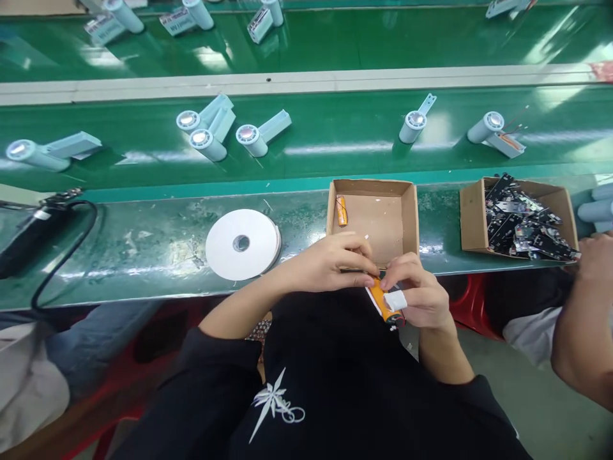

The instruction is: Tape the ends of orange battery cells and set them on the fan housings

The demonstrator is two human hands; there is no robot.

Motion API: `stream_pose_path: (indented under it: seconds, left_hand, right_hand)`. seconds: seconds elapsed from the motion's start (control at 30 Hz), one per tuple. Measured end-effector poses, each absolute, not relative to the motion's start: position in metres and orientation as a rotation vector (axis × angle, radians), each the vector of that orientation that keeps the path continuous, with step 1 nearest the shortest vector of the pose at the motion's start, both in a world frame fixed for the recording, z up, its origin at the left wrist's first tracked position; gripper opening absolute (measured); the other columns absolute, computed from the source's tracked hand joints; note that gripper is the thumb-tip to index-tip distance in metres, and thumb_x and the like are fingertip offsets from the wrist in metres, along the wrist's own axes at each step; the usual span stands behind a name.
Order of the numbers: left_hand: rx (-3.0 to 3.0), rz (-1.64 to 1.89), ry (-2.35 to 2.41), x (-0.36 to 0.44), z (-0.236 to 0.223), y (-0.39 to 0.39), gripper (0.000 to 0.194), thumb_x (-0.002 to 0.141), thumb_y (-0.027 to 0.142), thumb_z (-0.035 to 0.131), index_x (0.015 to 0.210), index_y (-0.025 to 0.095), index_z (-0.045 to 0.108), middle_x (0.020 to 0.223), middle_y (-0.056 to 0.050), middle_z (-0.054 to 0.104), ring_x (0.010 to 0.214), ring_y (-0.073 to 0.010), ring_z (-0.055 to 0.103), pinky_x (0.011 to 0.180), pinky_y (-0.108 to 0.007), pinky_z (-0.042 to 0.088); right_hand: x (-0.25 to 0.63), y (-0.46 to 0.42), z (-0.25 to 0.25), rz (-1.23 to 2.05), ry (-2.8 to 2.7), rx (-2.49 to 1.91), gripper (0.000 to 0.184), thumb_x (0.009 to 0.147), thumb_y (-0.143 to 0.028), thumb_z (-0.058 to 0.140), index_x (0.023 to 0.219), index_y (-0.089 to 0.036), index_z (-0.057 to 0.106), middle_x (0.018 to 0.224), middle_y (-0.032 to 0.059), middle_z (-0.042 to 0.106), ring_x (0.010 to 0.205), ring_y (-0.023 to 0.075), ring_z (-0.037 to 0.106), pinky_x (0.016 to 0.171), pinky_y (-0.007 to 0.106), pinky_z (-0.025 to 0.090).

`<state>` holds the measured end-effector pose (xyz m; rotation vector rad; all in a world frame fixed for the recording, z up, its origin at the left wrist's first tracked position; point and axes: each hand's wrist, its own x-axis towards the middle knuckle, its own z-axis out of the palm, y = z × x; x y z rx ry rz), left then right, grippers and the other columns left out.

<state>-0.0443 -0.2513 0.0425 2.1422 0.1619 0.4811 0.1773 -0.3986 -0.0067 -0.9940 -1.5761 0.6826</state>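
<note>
My left hand (330, 262) and my right hand (421, 294) meet over my lap, just in front of the green bench edge. Between them is an orange battery cell (380, 295) with a white piece of tape or label at its end and thin wires. The right hand's fingers wrap round the cell; the left hand's fingers pinch at its upper end. Just behind my hands an open cardboard box (409, 211) stands on the bench, with one more orange cell (341, 211) in its far left corner.
A white tape roll (242, 244) lies flat left of the box. A second cardboard box (472, 220) of dark circuit boards stands at the right, by another person's arm (584, 319). Pale blue cylindrical housings (253, 137) ride the green conveyor. A black cable (67, 249) lies far left.
</note>
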Motion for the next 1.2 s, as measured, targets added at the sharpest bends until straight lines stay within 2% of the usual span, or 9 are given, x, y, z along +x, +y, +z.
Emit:
stream_pose_path:
  seconds: [0.13, 0.23, 0.4, 0.6, 0.8, 0.9, 0.97, 1.07, 1.2]
  left_hand:
    - [2.018, 0.365, 0.17, -0.047, 0.041, -0.257, 0.026, 0.11, 0.036, 0.061, 0.1, 0.02, 0.079, 0.094, -0.006, 0.067, 0.083, -0.0153, 0.064, 0.079, -0.028, 0.052]
    - [1.966, 0.378, 0.244, -0.048, 0.042, -0.263, 0.03, 0.112, 0.037, 0.055, 0.096, 0.018, 0.072, 0.095, -0.006, 0.063, 0.081, -0.0149, 0.06, 0.077, -0.028, 0.05]
    - [1.846, 0.558, 0.413, -0.046, 0.048, -0.27, 0.047, 0.112, 0.057, 0.05, 0.088, 0.018, 0.063, 0.088, -0.004, 0.059, 0.076, -0.0145, 0.055, 0.073, -0.029, 0.046]
    - [1.652, 0.662, 0.427, -0.043, 0.047, -0.274, 0.054, 0.107, 0.066, 0.055, 0.084, 0.018, 0.063, 0.081, -0.001, 0.054, 0.071, -0.0132, 0.05, 0.067, -0.028, 0.043]
    - [1.644, 0.724, 0.461, -0.039, 0.04, -0.28, 0.05, 0.108, 0.062, 0.056, 0.085, 0.019, 0.063, 0.082, -0.001, 0.055, 0.074, -0.014, 0.051, 0.07, -0.029, 0.043]
    - [1.628, 0.707, 0.522, -0.037, 0.038, -0.281, 0.053, 0.107, 0.065, 0.056, 0.082, 0.019, 0.062, 0.08, -0.002, 0.055, 0.074, -0.0147, 0.051, 0.069, -0.03, 0.043]
    - [1.608, 0.66, 0.554, -0.035, 0.038, -0.28, 0.052, 0.106, 0.064, 0.058, 0.08, 0.019, 0.061, 0.08, -0.001, 0.054, 0.072, -0.0143, 0.05, 0.067, -0.029, 0.042]
    - [1.615, 0.565, 0.571, -0.029, 0.039, -0.278, 0.045, 0.105, 0.055, 0.061, 0.078, 0.018, 0.06, 0.079, 0.0, 0.052, 0.07, -0.0128, 0.05, 0.065, -0.027, 0.04]
    - [1.699, 0.489, 0.573, -0.018, 0.04, -0.277, 0.039, 0.106, 0.048, 0.058, 0.08, 0.019, 0.058, 0.082, 0.0, 0.053, 0.072, -0.0124, 0.051, 0.066, -0.026, 0.04]
  right_hand:
    - [0.175, -0.39, -0.002, 0.757, -1.566, -0.836, 0.006, 0.097, -0.043, 0.08, 0.1, -0.042, 0.085, 0.094, 0.0022, 0.079, 0.088, 0.0234, 0.068, 0.077, 0.043, 0.06]
    - [0.166, -0.388, -0.007, 0.872, -1.417, -0.815, 0.011, 0.093, -0.047, 0.084, 0.1, -0.038, 0.084, 0.097, 0.0036, 0.077, 0.088, 0.0231, 0.07, 0.075, 0.041, 0.062]
    - [0.143, -0.391, -0.027, 1.022, -0.896, -0.906, 0.039, 0.088, -0.047, 0.09, 0.122, -0.039, 0.075, 0.107, 0.003, 0.075, 0.097, 0.0222, 0.073, 0.078, 0.037, 0.065]
    - [0.132, -0.387, -0.032, 1.117, -0.657, -0.831, 0.04, 0.079, -0.057, 0.095, 0.106, -0.042, 0.07, 0.103, -0.0027, 0.074, 0.091, 0.0189, 0.071, 0.077, 0.035, 0.065]
    - [0.136, -0.386, -0.026, 1.044, -0.647, -0.775, 0.042, 0.073, -0.053, 0.101, 0.097, -0.04, 0.069, 0.119, -0.0034, 0.078, 0.079, 0.0168, 0.069, 0.068, 0.031, 0.063]
    - [0.139, -0.387, -0.025, 0.995, -0.675, -0.82, 0.041, 0.072, -0.053, 0.101, 0.095, -0.039, 0.069, 0.113, -0.0032, 0.078, 0.086, 0.0194, 0.072, 0.071, 0.034, 0.064]
    - [0.141, -0.387, -0.023, 0.949, -0.719, -0.84, 0.041, 0.071, -0.053, 0.101, 0.091, -0.037, 0.069, 0.109, -0.0023, 0.078, 0.081, 0.0196, 0.072, 0.066, 0.033, 0.062]
    - [0.145, -0.385, -0.019, 0.876, -0.807, -0.846, 0.039, 0.07, -0.052, 0.101, 0.083, -0.033, 0.069, 0.099, -0.0016, 0.08, 0.072, 0.0189, 0.07, 0.06, 0.033, 0.06]
    - [0.151, -0.384, -0.018, 0.837, -0.809, -0.861, 0.041, 0.07, -0.056, 0.1, 0.078, -0.031, 0.068, 0.087, -0.0017, 0.08, 0.074, 0.0212, 0.07, 0.061, 0.034, 0.059]
